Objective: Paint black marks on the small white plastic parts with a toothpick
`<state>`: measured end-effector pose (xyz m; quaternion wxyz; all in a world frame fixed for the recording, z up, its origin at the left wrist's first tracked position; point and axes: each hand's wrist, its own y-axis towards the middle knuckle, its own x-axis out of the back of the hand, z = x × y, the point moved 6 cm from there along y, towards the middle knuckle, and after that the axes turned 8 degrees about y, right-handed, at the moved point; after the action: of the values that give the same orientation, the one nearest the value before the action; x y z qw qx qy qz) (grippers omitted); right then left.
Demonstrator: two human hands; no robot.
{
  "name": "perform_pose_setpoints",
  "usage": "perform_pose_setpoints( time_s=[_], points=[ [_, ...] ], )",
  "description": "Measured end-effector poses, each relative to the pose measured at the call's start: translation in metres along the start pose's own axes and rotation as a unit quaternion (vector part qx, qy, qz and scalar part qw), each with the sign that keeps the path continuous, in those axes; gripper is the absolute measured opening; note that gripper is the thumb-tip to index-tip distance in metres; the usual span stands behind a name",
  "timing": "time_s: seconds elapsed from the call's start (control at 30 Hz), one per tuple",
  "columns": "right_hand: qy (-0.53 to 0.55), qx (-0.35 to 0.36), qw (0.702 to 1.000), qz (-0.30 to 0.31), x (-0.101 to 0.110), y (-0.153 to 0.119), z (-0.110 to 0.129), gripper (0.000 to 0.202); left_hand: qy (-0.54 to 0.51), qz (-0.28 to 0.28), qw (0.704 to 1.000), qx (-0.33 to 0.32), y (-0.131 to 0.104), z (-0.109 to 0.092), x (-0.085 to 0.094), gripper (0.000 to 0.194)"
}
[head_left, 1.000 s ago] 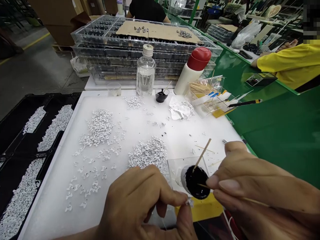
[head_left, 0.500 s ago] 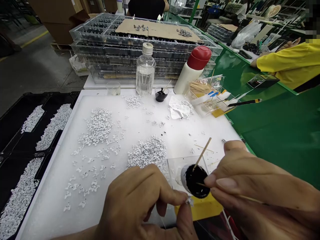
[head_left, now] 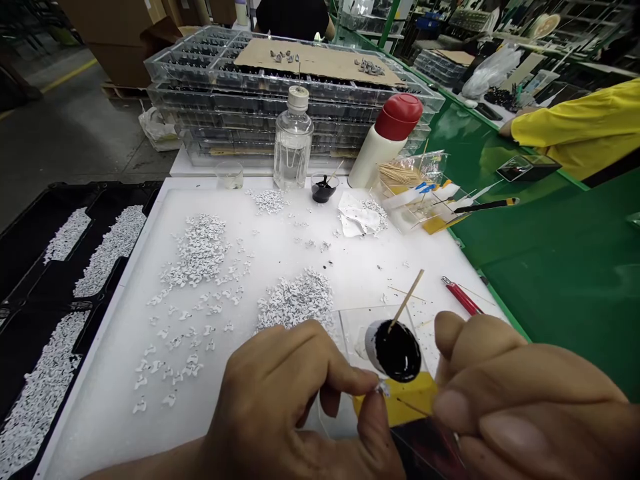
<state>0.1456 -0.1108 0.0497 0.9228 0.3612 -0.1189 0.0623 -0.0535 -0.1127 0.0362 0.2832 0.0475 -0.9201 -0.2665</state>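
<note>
Between thumb and forefinger, my left hand point(head_left: 295, 400) pinches a small white plastic part point(head_left: 383, 387). My right hand point(head_left: 520, 393) is closed round a thin toothpick point(head_left: 411, 405), whose dark tip points left toward that part without touching it. Just beyond the fingers, a small cup of black paint point(head_left: 397, 352) sits tilted, with another wooden stick point(head_left: 407, 300) standing in it. A clear plastic plate point(head_left: 350, 327) and a yellow piece point(head_left: 415, 393) lie around and under the cup. A pile of white parts point(head_left: 297, 297) rests beyond my left hand.
More white parts point(head_left: 197, 250) lie on the white board point(head_left: 100, 413). Black trays point(head_left: 107, 287) of parts stand at left. A clear bottle point(head_left: 293, 143), a red-capped flask point(head_left: 387, 137) and a toothpick box point(head_left: 400, 177) line the back. A red pen-like tool point(head_left: 463, 297) lies at right.
My right hand has drawn the toothpick out of the black paint and moved down, bringing the tip near the white part. A red tool has come into view. My left hand keeps its pinch.
</note>
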Motion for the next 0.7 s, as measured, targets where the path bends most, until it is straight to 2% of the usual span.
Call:
perform_pose_setpoints(
  time_s=[0.13, 0.23, 0.5, 0.6, 0.7],
  points=[
    [0.054, 0.057, 0.996, 0.04, -0.014, 0.018, 0.012, 0.056, -0.005, -0.005, 1.0, -0.001, -0.001, 0.0, 0.0, 0.017],
    [0.067, 0.057, 0.995, 0.052, -0.018, 0.024, 0.015, 0.064, -0.009, -0.002, 1.0, 0.005, -0.002, 0.002, 0.0, 0.018],
    [0.032, 0.02, 0.997, 0.06, -0.014, 0.017, 0.006, 0.047, -0.005, -0.017, 1.0, -0.01, 0.003, 0.001, -0.003, 0.017],
    [0.005, -0.012, 0.999, 0.03, -0.014, 0.01, 0.005, 0.035, -0.006, -0.022, 1.0, -0.018, 0.002, 0.0, -0.002, 0.016],
    [-0.006, -0.031, 0.999, -0.013, -0.016, 0.002, 0.008, 0.03, -0.001, -0.008, 1.0, 0.0, 0.002, 0.001, -0.004, 0.017]
  ],
)
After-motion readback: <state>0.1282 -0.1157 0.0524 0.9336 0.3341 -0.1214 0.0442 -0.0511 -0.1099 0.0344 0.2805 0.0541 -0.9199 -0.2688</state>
